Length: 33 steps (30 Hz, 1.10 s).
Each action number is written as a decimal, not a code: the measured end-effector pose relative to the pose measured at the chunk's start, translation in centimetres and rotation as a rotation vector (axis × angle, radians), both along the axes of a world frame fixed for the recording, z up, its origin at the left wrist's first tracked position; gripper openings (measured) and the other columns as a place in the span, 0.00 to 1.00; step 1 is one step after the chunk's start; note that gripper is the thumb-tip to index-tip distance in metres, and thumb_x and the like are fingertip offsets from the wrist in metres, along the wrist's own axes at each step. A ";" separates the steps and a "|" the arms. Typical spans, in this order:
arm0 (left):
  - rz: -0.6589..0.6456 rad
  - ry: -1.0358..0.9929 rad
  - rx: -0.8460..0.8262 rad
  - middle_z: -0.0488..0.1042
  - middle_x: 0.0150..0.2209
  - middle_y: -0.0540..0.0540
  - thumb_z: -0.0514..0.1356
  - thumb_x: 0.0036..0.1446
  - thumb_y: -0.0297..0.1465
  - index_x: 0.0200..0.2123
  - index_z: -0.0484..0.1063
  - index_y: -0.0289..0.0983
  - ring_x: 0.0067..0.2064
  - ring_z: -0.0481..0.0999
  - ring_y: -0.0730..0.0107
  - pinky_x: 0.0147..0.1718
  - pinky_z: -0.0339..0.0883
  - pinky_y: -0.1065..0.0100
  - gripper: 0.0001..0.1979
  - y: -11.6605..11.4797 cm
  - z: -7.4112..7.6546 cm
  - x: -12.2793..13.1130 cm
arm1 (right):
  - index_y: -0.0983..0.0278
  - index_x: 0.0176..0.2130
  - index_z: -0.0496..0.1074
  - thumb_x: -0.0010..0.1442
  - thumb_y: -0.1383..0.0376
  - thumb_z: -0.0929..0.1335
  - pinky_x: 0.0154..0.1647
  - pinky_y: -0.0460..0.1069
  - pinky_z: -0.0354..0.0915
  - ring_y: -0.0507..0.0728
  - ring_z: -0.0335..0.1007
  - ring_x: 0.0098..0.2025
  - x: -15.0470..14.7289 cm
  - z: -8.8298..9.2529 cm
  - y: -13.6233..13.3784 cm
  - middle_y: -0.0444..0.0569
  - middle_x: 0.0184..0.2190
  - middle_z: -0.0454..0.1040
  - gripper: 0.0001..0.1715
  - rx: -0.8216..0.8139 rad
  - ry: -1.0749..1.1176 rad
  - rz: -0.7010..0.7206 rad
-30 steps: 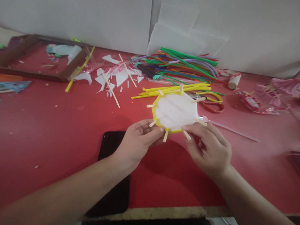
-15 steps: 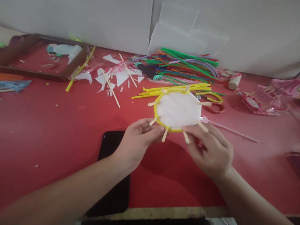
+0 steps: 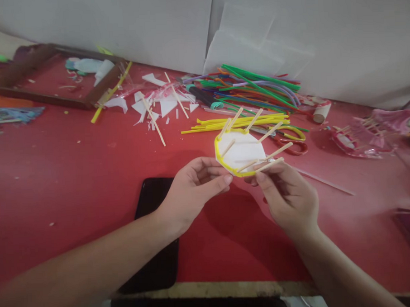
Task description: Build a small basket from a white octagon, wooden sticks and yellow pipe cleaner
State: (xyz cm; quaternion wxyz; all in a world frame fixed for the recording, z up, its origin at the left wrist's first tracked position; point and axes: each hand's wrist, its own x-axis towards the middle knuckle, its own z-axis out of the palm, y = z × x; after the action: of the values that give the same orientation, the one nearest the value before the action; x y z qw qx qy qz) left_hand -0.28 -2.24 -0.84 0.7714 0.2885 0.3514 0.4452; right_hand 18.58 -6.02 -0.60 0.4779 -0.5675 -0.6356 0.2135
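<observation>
Above the red table, a white rounded disc (image 3: 242, 147) is held tilted, with several wooden sticks standing out around its rim. A yellow pipe cleaner (image 3: 217, 149) runs along the left and lower edge, in and out of the sticks. My left hand (image 3: 201, 187) pinches the disc's lower left edge between thumb and fingers. At the lower right edge, my right hand (image 3: 288, 195) grips the disc beside a stick, its fingers partly hidden behind. Yellow pipe cleaners (image 3: 237, 122) lie just beyond the disc.
Scissors (image 3: 296, 146) and a coloured pipe cleaner pile (image 3: 256, 85) lie behind. White scraps (image 3: 165, 105) and sticks are scattered back left, near a brown frame (image 3: 46, 99). A black phone (image 3: 158, 259) lies under my left forearm; a pink stick model (image 3: 363, 133) sits at right.
The disc has been tilted, so its sticks now point up and to the right instead of towards me. My right hand has shifted slightly along with it.
</observation>
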 end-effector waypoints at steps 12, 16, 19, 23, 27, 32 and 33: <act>0.016 0.058 -0.053 0.65 0.20 0.55 0.59 0.51 0.23 0.21 0.72 0.35 0.23 0.64 0.81 0.38 0.77 0.67 0.08 0.2 0.9 0.1 | 0.62 0.37 0.73 0.64 0.65 0.69 0.23 0.45 0.72 0.53 0.78 0.29 -0.2 0.3 0.1 0.47 0.32 0.78 0.03 -0.008 0.128 -0.027; 0.042 0.013 -0.073 0.56 0.18 0.56 0.54 0.52 0.22 0.20 0.68 0.36 0.22 0.55 0.80 0.33 0.77 0.68 0.11 0.3 1.1 0.0 | 0.62 0.38 0.74 0.64 0.63 0.69 0.19 0.43 0.70 0.52 0.77 0.26 -0.4 0.1 0.3 0.44 0.26 0.76 0.05 -0.058 0.221 -0.039; 0.017 -0.003 -0.101 0.57 0.19 0.57 0.56 0.54 0.22 0.26 0.69 0.37 0.22 0.54 0.81 0.30 0.75 0.71 0.07 0.3 1.0 0.0 | 0.62 0.38 0.73 0.64 0.62 0.69 0.26 0.46 0.75 0.52 0.76 0.26 -0.4 -0.4 0.4 0.42 0.24 0.74 0.05 -0.072 0.272 -0.020; -0.059 -0.010 -0.103 0.58 0.19 0.59 0.59 0.58 0.25 0.31 0.69 0.37 0.20 0.53 0.82 0.26 0.73 0.72 0.03 0.1 0.8 0.1 | 0.62 0.38 0.73 0.64 0.63 0.69 0.33 0.48 0.77 0.52 0.77 0.29 -0.4 -1.2 0.5 0.42 0.25 0.75 0.04 -0.076 0.288 0.008; -0.118 0.003 -0.034 0.60 0.16 0.59 0.62 0.61 0.35 0.30 0.69 0.37 0.19 0.55 0.81 0.29 0.76 0.69 0.09 -0.1 0.8 0.0 | 0.62 0.37 0.73 0.64 0.64 0.68 0.33 0.47 0.76 0.52 0.77 0.30 -0.3 -1.2 0.4 0.43 0.27 0.77 0.04 -0.068 0.241 -0.002; -0.126 0.065 -0.042 0.78 0.35 0.51 0.74 0.47 0.30 0.43 0.74 0.39 0.33 0.76 0.75 0.37 0.78 0.66 0.19 -0.1 0.9 -0.2 | 0.62 0.36 0.72 0.65 0.66 0.67 0.31 0.46 0.73 0.51 0.75 0.30 -0.1 -0.6 0.3 0.44 0.29 0.76 0.04 0.012 0.127 0.020; -0.151 0.069 -0.030 0.79 0.41 0.47 0.74 0.46 0.29 0.44 0.75 0.38 0.39 0.79 0.70 0.39 0.77 0.66 0.21 0.0 0.9 -0.2 | 0.62 0.36 0.72 0.65 0.66 0.67 0.31 0.46 0.73 0.51 0.75 0.30 -0.1 -0.5 0.3 0.44 0.29 0.76 0.04 0.028 0.080 0.028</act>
State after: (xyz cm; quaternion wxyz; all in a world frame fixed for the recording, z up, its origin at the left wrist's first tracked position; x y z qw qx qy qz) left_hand -0.44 -2.28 0.02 0.7945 0.3178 0.3614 0.3703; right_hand 18.45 -5.74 -1.08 0.5075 -0.5429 -0.6269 0.2337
